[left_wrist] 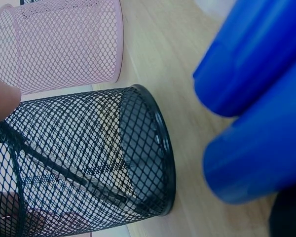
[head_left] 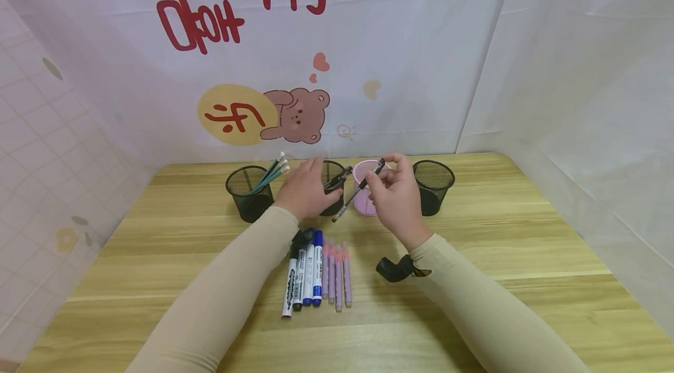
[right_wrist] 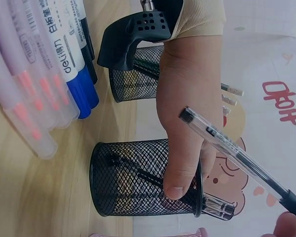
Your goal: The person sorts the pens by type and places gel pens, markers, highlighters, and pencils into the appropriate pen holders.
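My right hand (head_left: 397, 200) pinches a clear-barrelled gel pen (right_wrist: 237, 155) with a black cap between thumb and fingers. The pen slants, its free end pointing down and left in the head view, in front of the pink mesh pen cup (head_left: 363, 204). With the thumb along its near side, my left hand (head_left: 302, 190) holds a black mesh pen cup (left_wrist: 89, 116). Another capped gel pen (right_wrist: 219, 206) leans inside that cup, its cap sticking out above the rim. The left fingers behind the cup are mostly hidden.
At the far left, a black mesh cup (head_left: 248, 202) holds several green pencils (head_left: 271, 175) with white erasers. Another black mesh cup (head_left: 433, 186) stands right of the pink one. Several whiteboard markers (head_left: 308, 279) and purple pens (head_left: 339, 282) lie in front. A patterned cloth (head_left: 421, 69) hangs behind.
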A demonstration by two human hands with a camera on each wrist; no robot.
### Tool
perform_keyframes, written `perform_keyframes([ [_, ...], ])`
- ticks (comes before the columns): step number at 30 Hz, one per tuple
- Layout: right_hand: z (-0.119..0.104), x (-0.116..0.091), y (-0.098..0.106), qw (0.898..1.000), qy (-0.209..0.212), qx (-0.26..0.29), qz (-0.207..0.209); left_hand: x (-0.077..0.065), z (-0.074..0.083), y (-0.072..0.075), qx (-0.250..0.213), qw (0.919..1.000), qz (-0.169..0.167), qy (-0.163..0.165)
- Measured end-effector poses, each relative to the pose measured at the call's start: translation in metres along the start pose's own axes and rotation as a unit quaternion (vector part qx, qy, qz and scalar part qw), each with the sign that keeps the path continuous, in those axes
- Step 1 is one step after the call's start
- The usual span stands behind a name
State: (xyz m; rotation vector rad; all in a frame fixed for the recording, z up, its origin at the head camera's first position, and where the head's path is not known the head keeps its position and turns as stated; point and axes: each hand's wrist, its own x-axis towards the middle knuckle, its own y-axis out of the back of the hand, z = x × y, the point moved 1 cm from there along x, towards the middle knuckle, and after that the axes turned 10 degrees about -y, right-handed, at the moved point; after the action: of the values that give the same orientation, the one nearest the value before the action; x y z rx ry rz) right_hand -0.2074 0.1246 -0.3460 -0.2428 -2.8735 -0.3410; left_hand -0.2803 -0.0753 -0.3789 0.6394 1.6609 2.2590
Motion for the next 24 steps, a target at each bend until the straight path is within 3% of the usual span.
perform_keyframes([
  [8,0.000,0.003,0.002,0.998,0.017,0.034,0.053,0.000,0.001,0.001,0.005,1.0000,-0.007,0.004],
  [24,0.003,0.011,0.004,0.989,0.049,0.084,0.109,0.000,0.000,0.002,-0.002,1.0000,-0.005,0.002],
])
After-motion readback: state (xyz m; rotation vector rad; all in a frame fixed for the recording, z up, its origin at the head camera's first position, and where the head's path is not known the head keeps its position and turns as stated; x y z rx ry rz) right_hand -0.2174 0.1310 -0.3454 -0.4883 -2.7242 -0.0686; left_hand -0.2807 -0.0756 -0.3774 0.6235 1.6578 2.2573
